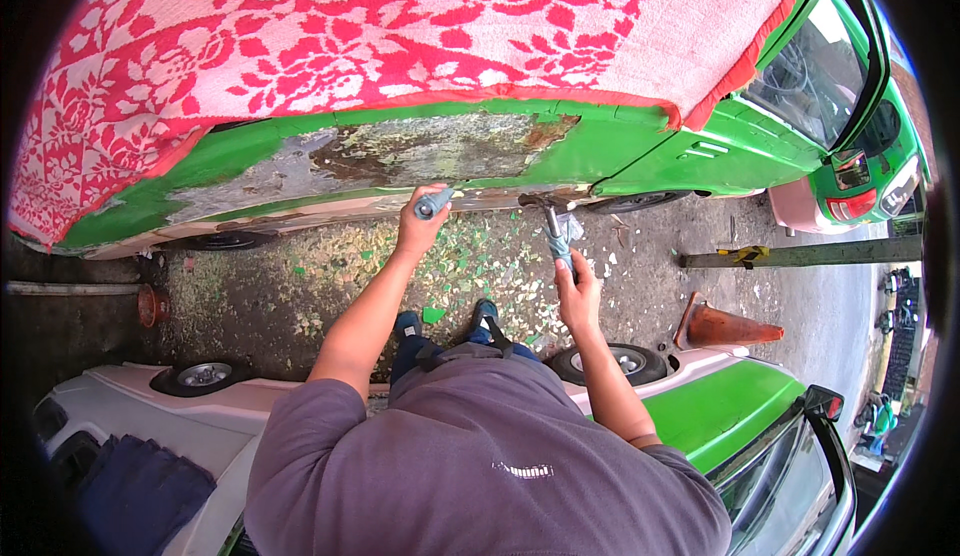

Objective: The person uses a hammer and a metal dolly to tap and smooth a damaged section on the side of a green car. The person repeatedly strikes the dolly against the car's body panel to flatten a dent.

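Grey tool (433, 204) is held in L grip (416, 224), nr. scraped car panel (425, 151); hammer (552, 221) w/ wrapped handle (559, 247) is held in R grip (578, 296), nr. same panel.

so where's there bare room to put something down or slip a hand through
The road, just right of the orange cone, looks barest for setting something down. A hand could probably pass between the left hand and the hammer. It's crowded below: paint chips litter the space between the shoes and green car.
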